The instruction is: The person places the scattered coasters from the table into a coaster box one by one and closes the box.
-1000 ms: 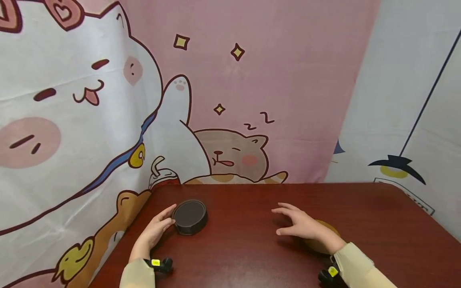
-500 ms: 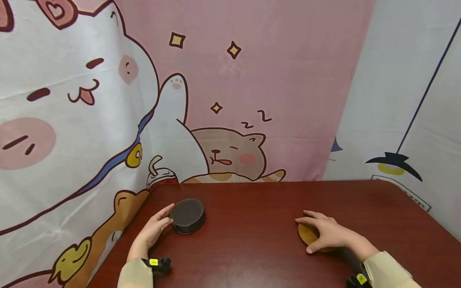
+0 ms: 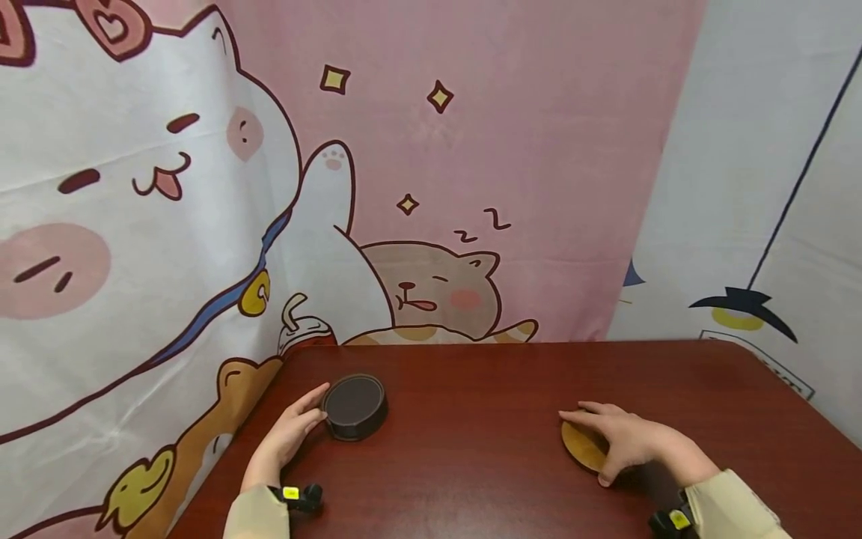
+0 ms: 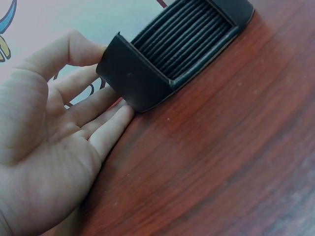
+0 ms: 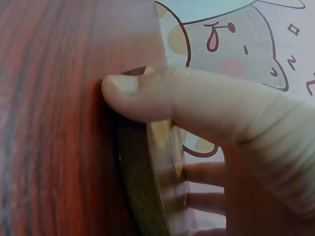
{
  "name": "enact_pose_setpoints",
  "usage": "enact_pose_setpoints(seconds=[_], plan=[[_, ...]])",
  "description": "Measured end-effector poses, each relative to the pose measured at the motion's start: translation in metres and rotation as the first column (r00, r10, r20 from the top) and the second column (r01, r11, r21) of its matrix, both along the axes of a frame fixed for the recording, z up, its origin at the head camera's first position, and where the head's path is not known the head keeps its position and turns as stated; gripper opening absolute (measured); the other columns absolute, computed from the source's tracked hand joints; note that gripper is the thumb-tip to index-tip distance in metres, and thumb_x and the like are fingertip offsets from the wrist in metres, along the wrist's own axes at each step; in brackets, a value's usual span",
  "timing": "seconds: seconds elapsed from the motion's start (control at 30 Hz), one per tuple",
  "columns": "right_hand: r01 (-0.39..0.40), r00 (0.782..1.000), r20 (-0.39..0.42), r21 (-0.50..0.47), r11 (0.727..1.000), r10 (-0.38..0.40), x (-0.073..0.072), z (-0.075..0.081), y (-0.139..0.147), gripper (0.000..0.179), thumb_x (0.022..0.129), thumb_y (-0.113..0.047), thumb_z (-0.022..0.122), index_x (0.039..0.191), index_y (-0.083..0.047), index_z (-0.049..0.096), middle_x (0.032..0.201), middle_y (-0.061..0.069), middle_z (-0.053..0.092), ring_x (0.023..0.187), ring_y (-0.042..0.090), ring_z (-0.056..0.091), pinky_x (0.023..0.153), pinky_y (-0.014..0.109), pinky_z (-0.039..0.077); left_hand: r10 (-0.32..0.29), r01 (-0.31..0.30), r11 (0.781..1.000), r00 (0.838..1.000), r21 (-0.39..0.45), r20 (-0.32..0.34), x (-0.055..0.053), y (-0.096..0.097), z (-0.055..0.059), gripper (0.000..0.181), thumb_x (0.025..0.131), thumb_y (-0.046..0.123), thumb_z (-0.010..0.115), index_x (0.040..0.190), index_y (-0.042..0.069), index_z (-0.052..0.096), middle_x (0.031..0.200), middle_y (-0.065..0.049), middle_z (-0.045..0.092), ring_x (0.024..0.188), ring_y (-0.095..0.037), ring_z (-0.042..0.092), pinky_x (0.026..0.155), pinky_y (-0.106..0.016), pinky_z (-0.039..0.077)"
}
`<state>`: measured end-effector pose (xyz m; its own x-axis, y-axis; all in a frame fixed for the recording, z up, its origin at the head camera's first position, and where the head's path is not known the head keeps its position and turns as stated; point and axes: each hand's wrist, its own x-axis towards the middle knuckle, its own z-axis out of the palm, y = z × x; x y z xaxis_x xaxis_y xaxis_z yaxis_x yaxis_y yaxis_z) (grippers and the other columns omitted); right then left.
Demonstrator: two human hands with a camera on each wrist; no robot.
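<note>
A round black coaster holder (image 3: pixel 355 406) stands on the left part of the table. In the left wrist view, a stack of thin dark coasters (image 4: pixel 189 39) shows through the gap in its side wall. My left hand (image 3: pixel 291 430) holds the left side of this holder, thumb and fingers spread along its edge. Over on the right, my right hand (image 3: pixel 631 438) grips a round yellow-brown disc (image 3: pixel 583 446), thumb on the near rim and fingers on the far one. The right wrist view shows the disc's thick dark edge (image 5: pixel 138 177) close to the tabletop, partly covered by the thumb.
The reddish-brown wooden table (image 3: pixel 458 464) has a rounded far right corner. Behind it hangs a cloth backdrop (image 3: pixel 525 150) printed with cartoon animals. A small black camera (image 3: pixel 306 497) is strapped at the left wrist, another camera (image 3: pixel 670 522) at the right.
My right hand has moved right and taken hold of the yellow-brown disc, which now tilts slightly. The left hand and the black holder stay put.
</note>
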<state>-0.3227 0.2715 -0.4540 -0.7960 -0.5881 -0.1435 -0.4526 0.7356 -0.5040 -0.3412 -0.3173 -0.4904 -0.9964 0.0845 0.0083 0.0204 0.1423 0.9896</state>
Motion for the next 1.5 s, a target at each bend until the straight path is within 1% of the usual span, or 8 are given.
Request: enact_pose_setpoints(seconds=[0.2, 0.37, 0.47, 0.67, 0.83, 1.1, 1.27, 1.5], plan=[[-0.016, 0.997, -0.072, -0.033, 0.999, 0.014, -0.007, -0.003, -0.005, 0.098, 0.058, -0.029, 0.086, 0.145, -0.009, 0.045, 0.147, 0.030, 0.030, 0.129, 0.053, 0.027, 0.089, 0.066, 0.036, -0.008, 0.008, 1.000, 1.000, 0.007, -0.004, -0.001, 0.002, 0.001, 0.063, 0.090, -0.002, 0.051, 0.150, 0.006, 0.036, 0.156, -0.016, 0.027, 0.141, -0.026, 0.022, 0.108, -0.039, 0.028], [-0.021, 0.994, -0.105, -0.106, 0.994, 0.010, -0.014, -0.010, -0.007, 0.092, 0.064, -0.035, 0.085, 0.143, -0.007, 0.047, 0.148, 0.032, 0.027, 0.131, 0.053, 0.027, 0.091, 0.061, 0.037, -0.014, 0.014, 1.000, 1.000, 0.000, 0.003, 0.001, 0.002, 0.001, 0.064, 0.090, -0.002, 0.051, 0.150, 0.006, 0.033, 0.156, -0.016, 0.026, 0.141, -0.027, 0.022, 0.097, -0.021, 0.037], [-0.038, 0.994, -0.103, -0.143, 0.989, 0.023, -0.016, -0.012, -0.004, 0.093, 0.065, -0.037, 0.085, 0.144, -0.006, 0.046, 0.147, 0.036, 0.023, 0.131, 0.055, 0.025, 0.091, 0.064, 0.036, -0.020, 0.020, 1.000, 1.000, 0.006, 0.001, 0.002, 0.001, 0.000, 0.063, 0.090, -0.003, 0.050, 0.151, 0.005, 0.033, 0.156, -0.016, 0.025, 0.141, -0.027, 0.022, 0.092, -0.016, 0.038], [-0.037, 0.996, -0.085, -0.155, 0.987, 0.024, -0.017, -0.016, 0.009, 0.099, 0.064, -0.039, 0.085, 0.148, -0.013, 0.040, 0.149, 0.035, 0.021, 0.131, 0.059, 0.021, 0.087, 0.073, 0.030, -0.027, 0.027, 1.000, 1.000, 0.012, -0.009, 0.001, -0.002, -0.001, 0.064, 0.090, -0.001, 0.050, 0.151, 0.005, 0.032, 0.156, -0.016, 0.024, 0.140, -0.027, 0.021, 0.093, -0.017, 0.037], [-0.058, 0.982, -0.185, -0.163, 0.985, 0.027, -0.019, -0.023, 0.014, 0.099, 0.063, -0.043, 0.085, 0.147, -0.012, 0.042, 0.148, 0.028, 0.032, 0.131, 0.055, 0.027, 0.087, 0.076, 0.025, -0.001, 0.001, 1.000, 1.000, -0.013, 0.001, 0.000, -0.002, -0.002, 0.063, 0.089, 0.001, 0.052, 0.150, 0.007, 0.035, 0.155, -0.014, 0.028, 0.138, -0.024, 0.026, 0.096, -0.020, 0.037], [-0.081, 0.957, -0.288, -0.177, 0.981, 0.027, -0.021, -0.029, 0.014, 0.090, 0.062, -0.042, 0.085, 0.141, -0.016, 0.051, 0.140, 0.025, 0.043, 0.124, 0.049, 0.039, 0.084, 0.070, 0.031, -0.006, 0.006, 1.000, 1.000, -0.023, -0.011, 0.001, -0.002, -0.004, 0.064, 0.089, 0.001, 0.053, 0.150, 0.005, 0.034, 0.155, -0.017, 0.027, 0.137, -0.022, 0.029, 0.095, -0.020, 0.038], [-0.050, 0.961, -0.278, -0.193, 0.980, -0.006, -0.023, -0.030, 0.015, 0.085, 0.062, -0.039, 0.084, 0.139, -0.018, 0.054, 0.140, 0.024, 0.042, 0.123, 0.049, 0.039, 0.083, 0.065, 0.036, 0.000, 0.000, 1.000, 1.000, -0.013, -0.005, 0.002, -0.002, -0.002, 0.064, 0.089, 0.001, 0.053, 0.150, 0.005, 0.034, 0.155, -0.015, 0.027, 0.137, -0.021, 0.028, 0.092, -0.017, 0.039], [-0.015, 0.976, -0.215, -0.271, 0.963, -0.046, -0.030, -0.027, 0.013, 0.080, 0.064, -0.036, 0.085, 0.136, -0.017, 0.056, 0.142, 0.024, 0.038, 0.121, 0.040, 0.042, 0.083, 0.045, 0.043, -0.033, 0.033, 0.999, 0.999, 0.019, 0.002, 0.002, -0.001, 0.001, 0.064, 0.090, -0.002, 0.051, 0.151, 0.004, 0.032, 0.157, -0.016, 0.024, 0.141, -0.027, 0.020, 0.093, -0.016, 0.037]])
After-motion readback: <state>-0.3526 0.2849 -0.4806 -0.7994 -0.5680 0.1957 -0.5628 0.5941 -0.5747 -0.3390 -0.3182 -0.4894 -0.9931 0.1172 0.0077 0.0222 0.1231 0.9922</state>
